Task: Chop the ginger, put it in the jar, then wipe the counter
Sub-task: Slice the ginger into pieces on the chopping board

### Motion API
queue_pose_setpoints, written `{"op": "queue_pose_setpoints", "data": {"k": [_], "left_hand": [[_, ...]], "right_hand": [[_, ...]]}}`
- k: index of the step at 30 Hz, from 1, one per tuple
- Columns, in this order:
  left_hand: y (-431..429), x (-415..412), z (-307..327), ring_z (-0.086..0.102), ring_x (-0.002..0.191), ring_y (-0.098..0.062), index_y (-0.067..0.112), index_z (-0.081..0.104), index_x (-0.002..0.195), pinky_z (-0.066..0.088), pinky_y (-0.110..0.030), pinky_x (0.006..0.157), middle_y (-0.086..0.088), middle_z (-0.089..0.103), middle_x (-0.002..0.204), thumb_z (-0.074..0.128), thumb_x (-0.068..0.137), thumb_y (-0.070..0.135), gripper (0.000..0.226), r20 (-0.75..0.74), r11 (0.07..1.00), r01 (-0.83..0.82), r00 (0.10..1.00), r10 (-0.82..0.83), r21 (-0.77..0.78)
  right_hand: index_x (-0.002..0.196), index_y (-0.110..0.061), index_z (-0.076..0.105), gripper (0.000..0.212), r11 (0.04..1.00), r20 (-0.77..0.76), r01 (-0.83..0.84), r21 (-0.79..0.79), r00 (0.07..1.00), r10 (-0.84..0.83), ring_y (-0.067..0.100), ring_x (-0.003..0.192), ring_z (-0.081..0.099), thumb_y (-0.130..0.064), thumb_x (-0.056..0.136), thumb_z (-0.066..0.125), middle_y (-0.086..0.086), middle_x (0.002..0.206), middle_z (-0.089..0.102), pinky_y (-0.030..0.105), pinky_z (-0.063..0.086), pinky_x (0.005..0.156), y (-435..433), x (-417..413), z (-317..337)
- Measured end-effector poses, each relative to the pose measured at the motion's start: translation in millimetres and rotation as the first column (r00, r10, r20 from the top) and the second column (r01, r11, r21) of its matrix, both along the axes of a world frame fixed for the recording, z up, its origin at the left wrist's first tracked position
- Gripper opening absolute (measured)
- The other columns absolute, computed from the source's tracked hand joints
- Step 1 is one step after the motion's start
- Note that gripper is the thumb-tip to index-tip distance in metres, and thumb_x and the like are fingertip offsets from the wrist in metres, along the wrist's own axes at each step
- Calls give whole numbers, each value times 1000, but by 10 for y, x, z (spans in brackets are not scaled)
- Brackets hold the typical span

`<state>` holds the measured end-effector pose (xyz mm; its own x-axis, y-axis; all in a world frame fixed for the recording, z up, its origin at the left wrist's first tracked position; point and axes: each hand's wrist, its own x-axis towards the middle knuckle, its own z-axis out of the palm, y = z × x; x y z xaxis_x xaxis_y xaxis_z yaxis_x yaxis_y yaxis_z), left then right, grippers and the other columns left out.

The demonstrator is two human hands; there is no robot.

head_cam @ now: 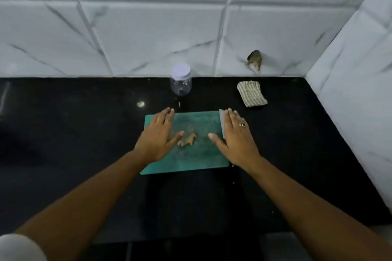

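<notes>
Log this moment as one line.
ginger: whole, on board | left hand: open over board | right hand: open over grey blade | jar: lidded

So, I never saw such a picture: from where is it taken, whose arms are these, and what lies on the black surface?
A camera on a person's head looks down at their own arms; no machine. The left hand and right hand are flat and open over a green cutting board on the counter, gripping nothing. The ginger lies between them; a grey blade, probably a knife, lies under the right fingers. Behind stand a lidded clear jar and a striped cloth.
</notes>
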<state>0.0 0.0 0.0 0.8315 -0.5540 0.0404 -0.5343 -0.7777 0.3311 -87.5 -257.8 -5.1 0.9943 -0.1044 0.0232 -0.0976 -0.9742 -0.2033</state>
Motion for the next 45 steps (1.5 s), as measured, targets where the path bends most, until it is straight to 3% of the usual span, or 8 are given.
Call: {"op": "queue_pose_setpoints", "data": {"k": [5, 10, 18, 22, 26, 31, 40, 45], "left_hand": [[-75, -220, -350, 41, 138, -29, 17, 43, 152, 42, -47, 111, -7, 43, 154, 42, 96, 67, 75, -146, 1000, -28, 989, 29, 13], [-213, -224, -418, 49, 129, -27, 21, 51, 146, 46, -50, 103, -3, 56, 141, 55, 95, 62, 65, -137, 994, -111, 984, 113, 20], [-439, -177, -427, 52, 117, -25, 26, 60, 136, 48, -44, 97, -1, 60, 125, 68, 88, 56, 56, -132, 984, -179, 975, 179, 5], [-462, -184, -449, 53, 112, -25, 28, 63, 130, 49, -42, 94, 0, 61, 118, 76, 84, 51, 53, -133, 978, -210, 969, 208, -6], [-437, -183, -460, 52, 108, -22, 28, 66, 126, 49, -41, 91, 2, 60, 111, 79, 82, 49, 51, -165, 972, -234, 960, 226, -31], [-373, -143, -470, 51, 106, -20, 31, 66, 129, 48, -37, 90, 4, 56, 107, 78, 84, 47, 48, -190, 983, -173, 969, 158, -64], [-139, 10, -565, 48, 120, -15, 34, 57, 140, 46, -37, 105, 8, 53, 123, 84, 81, 30, 65, -303, 967, -41, 952, -38, -250], [-81, 9, -602, 54, 108, -12, 30, 64, 132, 52, -34, 90, 9, 56, 114, 77, 84, 46, 52, -247, 973, -57, 969, 0, -223]], "right_hand": [[145, -10, 45, 67, 986, 46, 169, -16, 985, -168, 28, 120, 51, -60, 100, 43, 8, 135, 53, 47, 46, 99, 134, -225, -309], [124, -15, 55, 35, 950, -10, 300, 88, 954, -300, 28, 101, 59, -38, 98, 62, 8, 116, 55, 44, 53, 85, 141, -196, -349], [124, -15, 55, 31, 857, -170, 408, 313, 912, -372, 30, 104, 61, -25, 96, 65, 8, 116, 59, 41, 49, 81, 14, -34, -289], [92, -15, 64, 6, 740, -188, 425, 522, 903, -386, 21, 74, 62, -21, 92, 65, 6, 90, 64, 34, 45, 62, -91, -28, -319], [95, -10, 62, 6, 448, -308, 451, 772, 882, -357, 12, 61, 56, -16, 97, 60, 3, 79, 61, 26, 42, 47, -128, -168, -217], [102, -10, 59, 7, 342, -345, 446, 827, 883, -317, 14, 52, 51, -17, 100, 58, 5, 77, 56, 30, 39, 44, -132, -372, -181], [102, -7, 61, 10, 401, -309, 442, 802, 882, -355, 13, 48, 54, -17, 99, 63, 7, 75, 60, 29, 43, 44, 121, -171, -152], [106, -7, 64, 24, 382, -354, 457, 803, 882, -311, 11, 46, 51, -29, 99, 68, 8, 83, 67, 26, 41, 42, 305, 73, -207]]}}
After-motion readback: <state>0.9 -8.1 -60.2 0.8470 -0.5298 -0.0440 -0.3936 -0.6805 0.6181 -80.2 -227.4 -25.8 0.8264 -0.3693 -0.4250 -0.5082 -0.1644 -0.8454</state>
